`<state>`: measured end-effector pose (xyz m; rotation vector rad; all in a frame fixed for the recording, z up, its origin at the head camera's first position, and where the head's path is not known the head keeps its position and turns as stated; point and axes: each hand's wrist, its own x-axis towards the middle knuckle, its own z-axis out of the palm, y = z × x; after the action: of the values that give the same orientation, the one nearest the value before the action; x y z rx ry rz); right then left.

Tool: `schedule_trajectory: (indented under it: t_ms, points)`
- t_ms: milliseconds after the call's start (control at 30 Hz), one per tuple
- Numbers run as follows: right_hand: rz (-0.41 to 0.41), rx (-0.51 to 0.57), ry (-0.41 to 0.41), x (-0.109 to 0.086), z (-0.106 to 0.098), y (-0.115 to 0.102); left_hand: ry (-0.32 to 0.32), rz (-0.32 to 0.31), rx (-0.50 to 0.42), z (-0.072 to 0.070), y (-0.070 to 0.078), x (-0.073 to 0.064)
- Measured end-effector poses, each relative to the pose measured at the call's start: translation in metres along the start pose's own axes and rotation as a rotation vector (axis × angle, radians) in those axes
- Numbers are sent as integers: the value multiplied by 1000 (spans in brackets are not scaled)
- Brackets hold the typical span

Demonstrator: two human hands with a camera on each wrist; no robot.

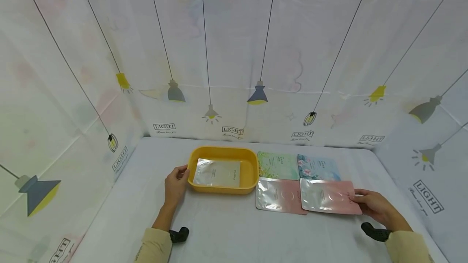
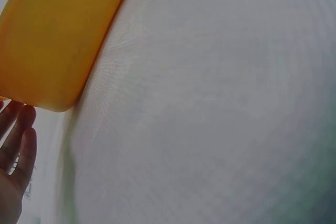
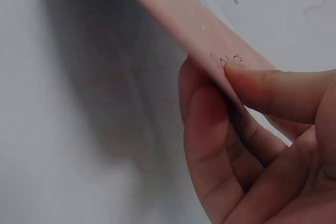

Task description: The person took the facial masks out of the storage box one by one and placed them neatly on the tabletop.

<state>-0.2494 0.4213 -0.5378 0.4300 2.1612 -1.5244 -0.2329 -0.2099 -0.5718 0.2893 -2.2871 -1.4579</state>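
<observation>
A yellow plastic tray [image 1: 224,190] stands on the white-covered table with a silvery sheet mask packet [image 1: 217,173] lying inside. My left hand [image 1: 176,186] holds the tray's left end by its rim; in the left wrist view, fingertips [image 2: 27,113] meet the tray's outer wall [image 2: 58,40]. My right hand [image 1: 376,208] pinches the right edge of a pink and silver mask packet [image 1: 329,197], thumb on top and fingers underneath. In the right wrist view that packet's edge [image 3: 194,35] is tilted up, with a shadow below it.
Right of the tray lie a green mask packet [image 1: 278,165], a blue floral one [image 1: 318,168] and another pink and silver one [image 1: 279,196], close together. A white curtain [image 1: 234,52] printed with hanging lamps stands behind and at both sides of the table.
</observation>
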Motion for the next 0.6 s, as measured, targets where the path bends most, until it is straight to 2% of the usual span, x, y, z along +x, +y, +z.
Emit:
schedule_trajectory:
  t_ms: [233, 500, 600]
  points:
    - [-16, -138, 62, 0, 2, 4, -3, -13, 1, 0, -1, 0]
    - [-49, -360, 137, -2, 4, 0, -9, -19, 1, 0, -1, -1]
    - [-50, -399, 163, -1, 4, 0, -12, -19, 1, 0, -1, -1]
